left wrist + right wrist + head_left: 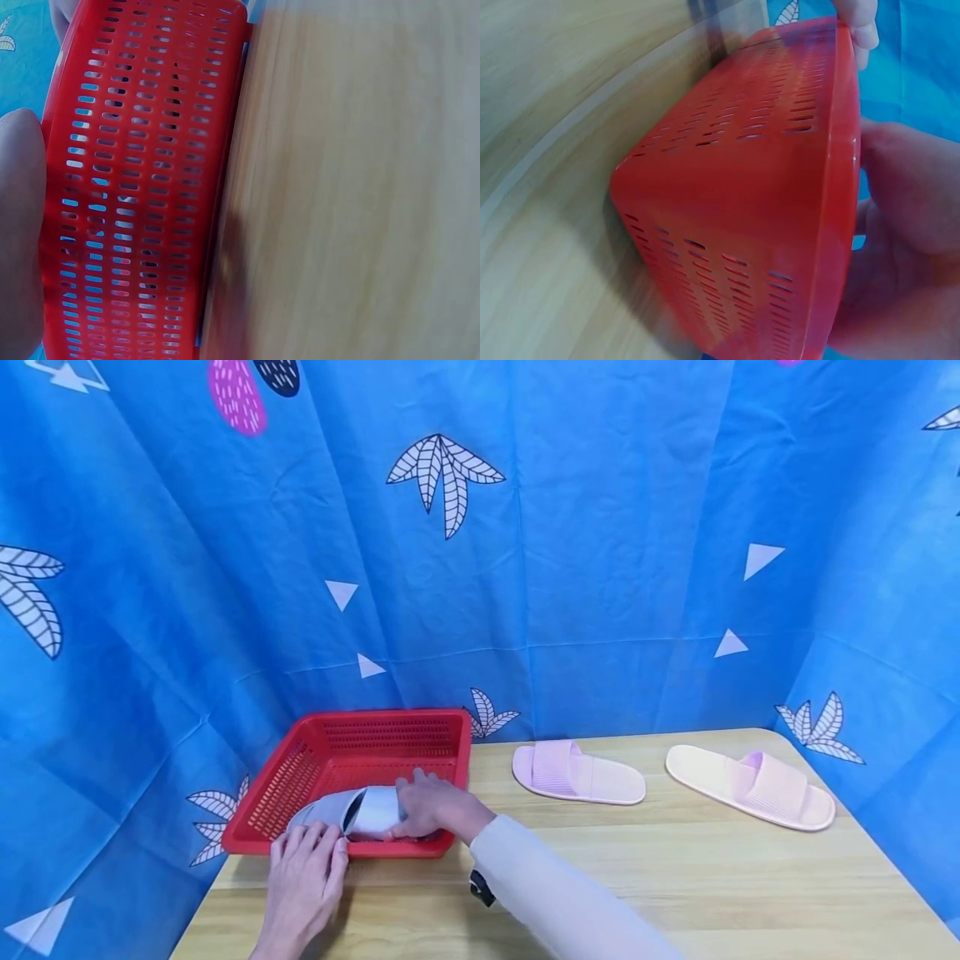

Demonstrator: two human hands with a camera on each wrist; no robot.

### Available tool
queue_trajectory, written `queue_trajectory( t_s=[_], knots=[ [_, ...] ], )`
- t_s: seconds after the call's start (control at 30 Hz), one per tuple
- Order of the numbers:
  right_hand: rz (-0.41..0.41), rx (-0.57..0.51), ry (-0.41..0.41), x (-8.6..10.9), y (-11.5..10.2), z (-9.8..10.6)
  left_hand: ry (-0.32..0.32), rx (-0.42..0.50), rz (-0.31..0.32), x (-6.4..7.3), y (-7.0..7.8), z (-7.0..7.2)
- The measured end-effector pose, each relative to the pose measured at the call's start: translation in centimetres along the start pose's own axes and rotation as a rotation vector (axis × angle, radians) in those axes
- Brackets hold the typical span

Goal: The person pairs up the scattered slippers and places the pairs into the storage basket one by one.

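Observation:
A light grey-white slipper [375, 811] lies inside the red basket [232, 842], along its near side. My right hand [435, 806] grips the slipper around its right part, thumb on the near side and fingers on the far side. At the near rim is my left hand [303, 877], its fingertips over the rim beside the slipper's left end; what they hold is hidden. The left wrist view shows the basket's slotted outer wall [135, 180] with part of the hand above the rim. From the right wrist, a basket corner [735, 180] blocks the slipper.
On the wooden table [675, 893], right of the basket, lie a pink-lilac slipper [611, 779] and a cream-pink slipper [780, 785], set apart. A blue patterned cloth [600, 568] hangs behind and at both sides, close to the basket's back.

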State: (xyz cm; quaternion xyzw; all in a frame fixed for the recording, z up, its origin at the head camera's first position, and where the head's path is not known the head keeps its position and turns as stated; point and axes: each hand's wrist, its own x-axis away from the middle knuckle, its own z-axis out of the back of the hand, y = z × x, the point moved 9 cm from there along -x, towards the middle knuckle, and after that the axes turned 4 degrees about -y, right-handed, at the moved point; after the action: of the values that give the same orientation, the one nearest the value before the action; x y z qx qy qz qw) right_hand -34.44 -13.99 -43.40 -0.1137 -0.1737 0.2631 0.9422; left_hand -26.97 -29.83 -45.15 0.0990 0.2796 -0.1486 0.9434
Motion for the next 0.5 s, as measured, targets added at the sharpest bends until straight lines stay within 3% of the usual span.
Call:
queue_trajectory(
  t_s=[0.2, 0.5],
  knots=[
    [0.038, 0.010, 0.052, 0.9, 0.1, 0.9, -0.020, 0.003, 0.016, 0.0, 0.2, -0.1],
    [0.165, 0.055, 0.184, 2.2, -1.1, 2.3, -0.044, 0.010, -0.004, -0.4, 0.2, 1.2]
  ],
)
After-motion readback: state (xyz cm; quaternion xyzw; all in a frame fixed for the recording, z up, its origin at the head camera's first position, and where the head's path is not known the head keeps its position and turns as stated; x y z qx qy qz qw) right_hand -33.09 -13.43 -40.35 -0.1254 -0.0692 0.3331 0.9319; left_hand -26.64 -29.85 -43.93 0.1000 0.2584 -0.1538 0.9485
